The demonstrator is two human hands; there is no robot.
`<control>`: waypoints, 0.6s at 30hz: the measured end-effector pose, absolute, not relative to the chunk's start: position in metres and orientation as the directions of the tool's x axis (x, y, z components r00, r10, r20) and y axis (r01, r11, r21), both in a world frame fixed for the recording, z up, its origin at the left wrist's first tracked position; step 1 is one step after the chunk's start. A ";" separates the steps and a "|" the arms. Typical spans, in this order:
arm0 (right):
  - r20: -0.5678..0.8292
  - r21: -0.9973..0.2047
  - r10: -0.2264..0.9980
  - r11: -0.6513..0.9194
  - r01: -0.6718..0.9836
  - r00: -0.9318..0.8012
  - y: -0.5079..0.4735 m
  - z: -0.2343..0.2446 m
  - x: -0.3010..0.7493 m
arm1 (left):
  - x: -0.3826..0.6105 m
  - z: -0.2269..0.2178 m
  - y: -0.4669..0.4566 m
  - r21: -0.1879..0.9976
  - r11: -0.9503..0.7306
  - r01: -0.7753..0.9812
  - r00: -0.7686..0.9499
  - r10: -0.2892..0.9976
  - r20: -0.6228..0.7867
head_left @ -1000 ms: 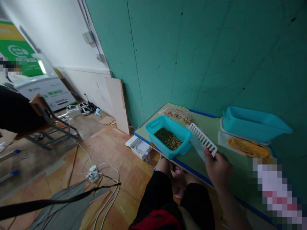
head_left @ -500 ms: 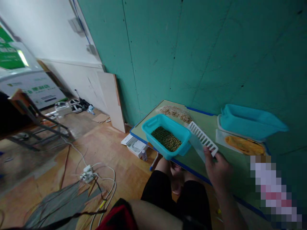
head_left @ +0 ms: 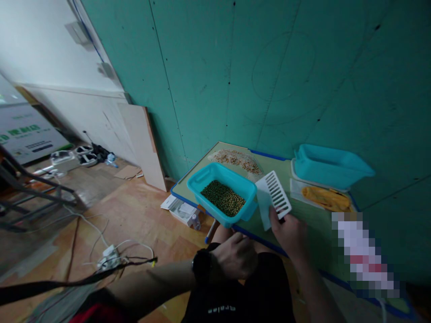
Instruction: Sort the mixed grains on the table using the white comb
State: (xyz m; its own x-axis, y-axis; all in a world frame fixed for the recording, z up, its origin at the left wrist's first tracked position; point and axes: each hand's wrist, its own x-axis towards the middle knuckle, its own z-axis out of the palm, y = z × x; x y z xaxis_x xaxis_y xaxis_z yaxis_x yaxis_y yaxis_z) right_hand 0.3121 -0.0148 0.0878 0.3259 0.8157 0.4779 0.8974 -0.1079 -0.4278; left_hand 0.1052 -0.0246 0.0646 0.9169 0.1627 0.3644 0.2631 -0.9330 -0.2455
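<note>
My right hand (head_left: 288, 234) grips the near end of a white slotted plastic scoop (head_left: 273, 198), held just right of a turquoise tub (head_left: 202, 177) filled with green beans (head_left: 222, 198). The tub sits at the front left corner of a small green table (head_left: 310, 220). My left hand (head_left: 235, 256), a black watch on its wrist, is curled into a loose fist over my lap, below the table's front edge; nothing shows in it.
On the table, a heap of pale grain (head_left: 235, 159) lies behind the tub, and an upturned turquoise tub (head_left: 328, 165) sits over a tray with yellow material (head_left: 326, 198). A green wall stands behind. Cables and a power strip (head_left: 109, 256) lie on the wooden floor at left.
My left arm has come into view and its hand now rests over my lap. My right hand lifted the scoop slightly, closer to the tub. The view turned right.
</note>
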 end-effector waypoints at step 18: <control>0.556 -0.410 0.780 -0.043 0.911 0.287 0.036 0.125 0.320 | 0.040 0.093 0.003 0.858 -0.416 0.301 -0.097 0.882 0.462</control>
